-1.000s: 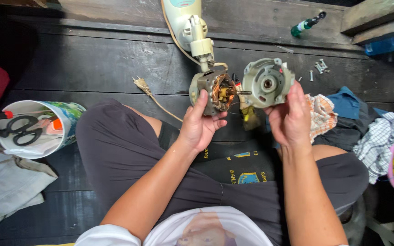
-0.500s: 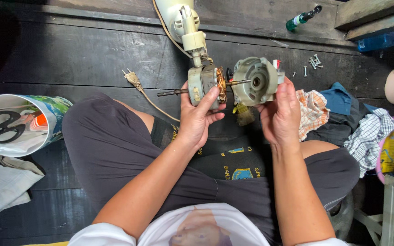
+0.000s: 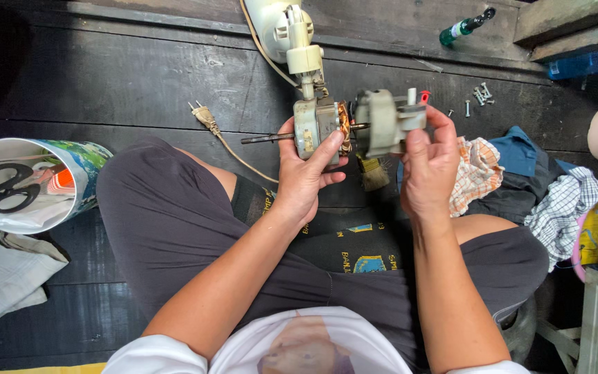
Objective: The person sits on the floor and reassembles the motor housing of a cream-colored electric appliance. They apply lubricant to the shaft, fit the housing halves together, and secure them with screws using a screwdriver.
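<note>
You are sitting cross-legged on a dark wooden plank floor (image 3: 133, 76), looking down at your own hands held above your lap. Your left hand (image 3: 304, 176) is closed around the fan motor body (image 3: 315, 128), a grey-green metal block with copper windings showing at its right edge and a thin steel shaft (image 3: 266, 138) sticking out to the left; thumb and fingers wrap it from below and in front. Your right hand (image 3: 429, 163) is closed on the motor end cover (image 3: 382, 121), a rounded grey housing held just beside the windings, with only a narrow gap between the two halves. The motor looks dense and heavy for its bulk, rigid, with hard edges; the laminated metal sides seem the safe place to hold, since the copper wire is likely easy to nick and the shaft is smooth and probably slippery. The cover seems lighter, stiff cast metal or plastic, best gripped by its rim. A cream fan neck (image 3: 292, 38) rises above the motor, a power cord with plug (image 3: 204, 116) trails left, and a small brush (image 3: 374, 174) hangs below. Loose screws (image 3: 480, 95) lie on the floor to the right, near crumpled rags (image 3: 479, 170). A bucket with scissors (image 3: 1, 187) sits far left.
</note>
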